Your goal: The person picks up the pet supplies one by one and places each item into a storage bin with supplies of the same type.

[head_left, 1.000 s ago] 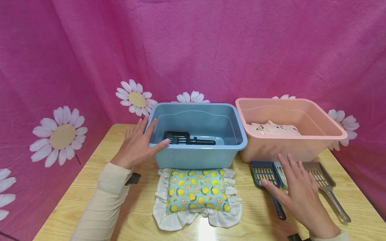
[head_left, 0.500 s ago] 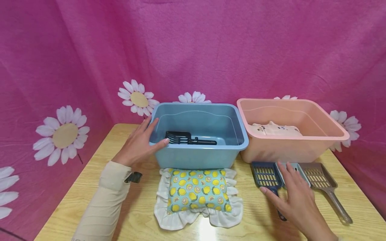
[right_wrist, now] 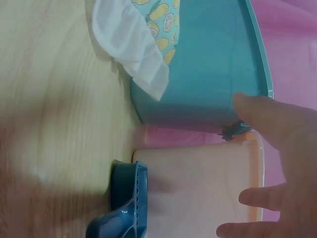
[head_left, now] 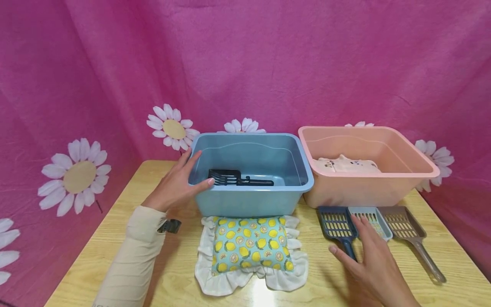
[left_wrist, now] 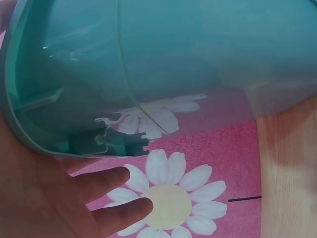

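Observation:
At the left end of the blue litter box (head_left: 249, 202), my left hand (head_left: 172, 187) has its fingers spread along the outside and its thumb over the front rim. The left wrist view shows the palm against or very near the rim; the fingers are extended. Inside that box lies a black slotted litter scoop (head_left: 226, 177). My right hand (head_left: 374, 264) hovers with loosely spread fingers, holding nothing. It partly covers a dark blue litter scoop (head_left: 338, 224) and a light blue one (head_left: 372, 219). A brown litter scoop (head_left: 402, 224) lies to its right.
A pink litter box (head_left: 356, 189) stands beside the blue one, with a pale patterned cloth item (head_left: 347, 164) inside. In front of the blue box lies a lemon-print cushion (head_left: 251, 243) with white frills. A pink daisy-print curtain (head_left: 245, 64) hangs behind the wooden table (head_left: 168, 273).
My right hand has drawn down slightly toward the table's front edge, uncovering more of the light blue scoop. The left hand stays at the blue box; the whole view shifts a little.

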The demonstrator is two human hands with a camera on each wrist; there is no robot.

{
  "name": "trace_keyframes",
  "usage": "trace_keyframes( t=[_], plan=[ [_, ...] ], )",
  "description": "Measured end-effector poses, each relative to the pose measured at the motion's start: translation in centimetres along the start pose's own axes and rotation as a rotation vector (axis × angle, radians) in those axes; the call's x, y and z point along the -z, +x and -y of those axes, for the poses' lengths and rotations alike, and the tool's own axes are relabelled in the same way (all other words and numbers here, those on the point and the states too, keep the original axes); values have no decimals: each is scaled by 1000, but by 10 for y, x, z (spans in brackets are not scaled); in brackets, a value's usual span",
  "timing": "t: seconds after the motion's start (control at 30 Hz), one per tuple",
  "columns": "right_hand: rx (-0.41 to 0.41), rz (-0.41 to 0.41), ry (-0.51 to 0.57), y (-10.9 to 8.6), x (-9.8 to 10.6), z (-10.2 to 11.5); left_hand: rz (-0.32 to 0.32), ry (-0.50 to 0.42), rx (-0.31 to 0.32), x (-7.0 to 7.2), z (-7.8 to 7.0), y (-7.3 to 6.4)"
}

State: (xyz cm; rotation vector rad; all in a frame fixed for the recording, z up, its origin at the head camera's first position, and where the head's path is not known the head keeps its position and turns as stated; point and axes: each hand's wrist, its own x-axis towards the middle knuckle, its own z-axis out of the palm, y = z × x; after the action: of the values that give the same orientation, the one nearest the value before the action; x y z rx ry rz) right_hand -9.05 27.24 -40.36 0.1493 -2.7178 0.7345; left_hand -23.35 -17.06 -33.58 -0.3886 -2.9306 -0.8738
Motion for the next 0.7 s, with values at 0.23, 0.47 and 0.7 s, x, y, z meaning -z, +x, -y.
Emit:
trace_keyframes(
  t=[0.23,0.47,0.7],
  plan=[
    [-22,23,-25,-1,-4,-3,-3,22,17,0,3,-1],
    [-72,83,-52,-3,-2,-5,-3,24,76,-2,1,-2],
    [-188,186,-77,-8,-1,-7,-7,9,81,-4,0,1]
  ],
)
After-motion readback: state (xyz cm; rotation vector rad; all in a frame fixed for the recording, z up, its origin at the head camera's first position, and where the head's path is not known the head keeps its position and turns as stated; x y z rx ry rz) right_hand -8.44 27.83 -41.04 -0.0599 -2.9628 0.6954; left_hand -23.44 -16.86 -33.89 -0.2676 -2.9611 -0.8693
